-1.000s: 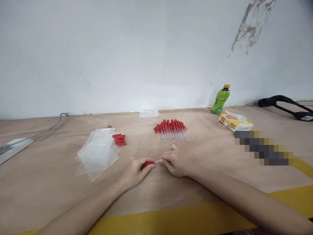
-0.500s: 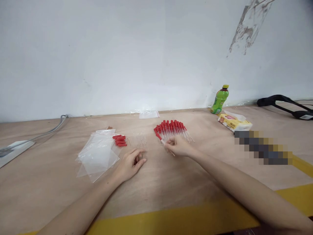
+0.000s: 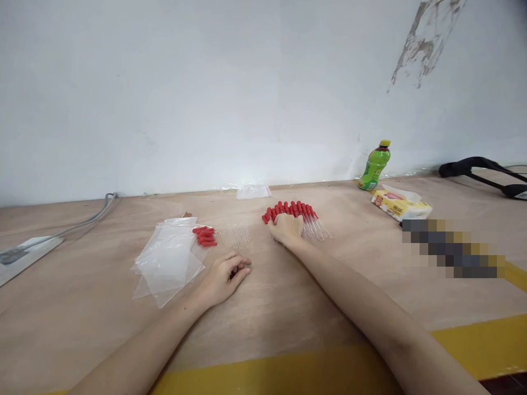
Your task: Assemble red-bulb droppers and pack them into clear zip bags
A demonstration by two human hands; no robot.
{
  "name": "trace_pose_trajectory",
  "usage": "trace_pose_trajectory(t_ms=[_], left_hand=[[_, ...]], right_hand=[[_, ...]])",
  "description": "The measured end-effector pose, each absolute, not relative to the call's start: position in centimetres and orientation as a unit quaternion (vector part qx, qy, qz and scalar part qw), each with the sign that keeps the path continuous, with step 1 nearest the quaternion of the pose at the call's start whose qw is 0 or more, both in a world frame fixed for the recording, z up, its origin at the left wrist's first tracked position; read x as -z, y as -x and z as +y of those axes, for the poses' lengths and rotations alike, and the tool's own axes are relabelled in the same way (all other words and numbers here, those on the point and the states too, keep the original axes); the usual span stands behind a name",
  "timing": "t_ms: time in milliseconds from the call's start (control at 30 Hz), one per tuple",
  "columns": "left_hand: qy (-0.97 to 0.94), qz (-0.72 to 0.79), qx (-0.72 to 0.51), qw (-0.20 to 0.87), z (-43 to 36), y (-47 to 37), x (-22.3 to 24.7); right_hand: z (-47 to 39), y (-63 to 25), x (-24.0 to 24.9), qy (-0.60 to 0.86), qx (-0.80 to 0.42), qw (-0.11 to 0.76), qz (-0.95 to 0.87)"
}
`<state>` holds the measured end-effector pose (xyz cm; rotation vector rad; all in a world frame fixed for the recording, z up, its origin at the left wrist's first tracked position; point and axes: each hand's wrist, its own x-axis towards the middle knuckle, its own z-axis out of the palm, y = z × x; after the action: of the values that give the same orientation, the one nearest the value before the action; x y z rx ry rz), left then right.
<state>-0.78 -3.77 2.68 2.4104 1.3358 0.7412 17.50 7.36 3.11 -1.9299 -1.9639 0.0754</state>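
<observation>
Covering part of the droppers [image 3: 312, 218]: right hand [image 3: 287, 229]

Right hand: over the droppers' left portion, red tops showing beyond its fingers; grip hidden, cannot be told. Left hand [image 3: 226, 275]: on bench [image 3: 263, 323], fingers loosely curled, thumb slightly apart. Beyond left fingers: clear tubes [image 3: 240, 235], red bulbs [image 3: 206, 236]. To their left: plastic bags [image 3: 168, 263].

Centre frame, the right hand [image 3: 287, 226] hides its fingertips and some red-capped tubes [image 3: 305, 212]; at right, a pixelated patch [image 3: 453, 249] masks something.
</observation>
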Motion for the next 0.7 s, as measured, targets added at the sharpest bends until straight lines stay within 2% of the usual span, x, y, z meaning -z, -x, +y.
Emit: trace_pose_trajectory(t_ms=[200, 333, 567, 700], left_hand=[[-0.838, 0.462, -0.254, 0.14, -3.9, 0.7, -2.6], [-0.841, 0.465, -0.249, 0.119, -3.6, 0.9, -2.5], [-0.777, 0.547, -0.284, -0.131, -0.6, 5.6, -2.9], [-0.77, 0.56, -0.268, -0.146, 0.5, 7.8, -2.8]], right_hand=[[7.3, -17.7, -2.8, 0.691, -0.019, 0.182, -0.7], [6.5, -17.0, -3.0, 0.653, -0.005, 0.206, -0.729], [6.4, -12.8, -3.7, 0.646, -0.058, 0.178, -0.741], [7.3, -10.9, -4.0, 0.663, -0.088, 0.17, -0.724]])
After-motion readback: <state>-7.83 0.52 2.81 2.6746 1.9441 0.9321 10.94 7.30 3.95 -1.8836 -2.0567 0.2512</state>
